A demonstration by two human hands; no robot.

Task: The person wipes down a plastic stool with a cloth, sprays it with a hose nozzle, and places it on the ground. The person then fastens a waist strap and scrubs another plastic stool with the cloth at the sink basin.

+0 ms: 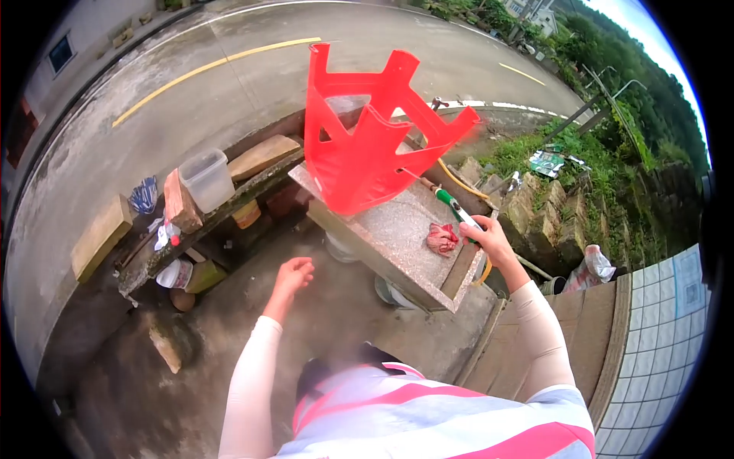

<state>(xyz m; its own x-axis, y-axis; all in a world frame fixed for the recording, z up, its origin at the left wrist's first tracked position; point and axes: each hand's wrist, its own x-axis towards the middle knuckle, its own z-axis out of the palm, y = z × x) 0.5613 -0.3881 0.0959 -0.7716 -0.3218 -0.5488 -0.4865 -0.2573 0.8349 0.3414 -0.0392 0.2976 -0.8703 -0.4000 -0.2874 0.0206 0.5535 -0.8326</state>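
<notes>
Far L: squared wooden block (102, 239), rough brick (180, 200) & clear plastic tub (206, 183), thin-walled w/ rounded corners, all on a stone ledge (141, 268). Next, L hand (292, 280) in mid-air, fingers loosely bent, nothing seen in it; can't tell if that grip is fully closed.

Mid: red stool (355, 172), smooth moulded plastic w/ cut-out sides, upside down at the far L end of the bench (397, 229). Its legs point up & splay; long axis goes seat-to-legs, roughly upright w/ a slight lean R. Bench is speckled stone, flat, raised edge. Crumpled reddish rag (442, 239) lies on it, R of stool.

Just R: green-&-white spray gun (456, 208), long axis diagonal, thin tip pointing up-L at the stool. R hand (492, 239) has its grip wrapped round the handle. Far R: glossy white square tiles (657, 336).
</notes>
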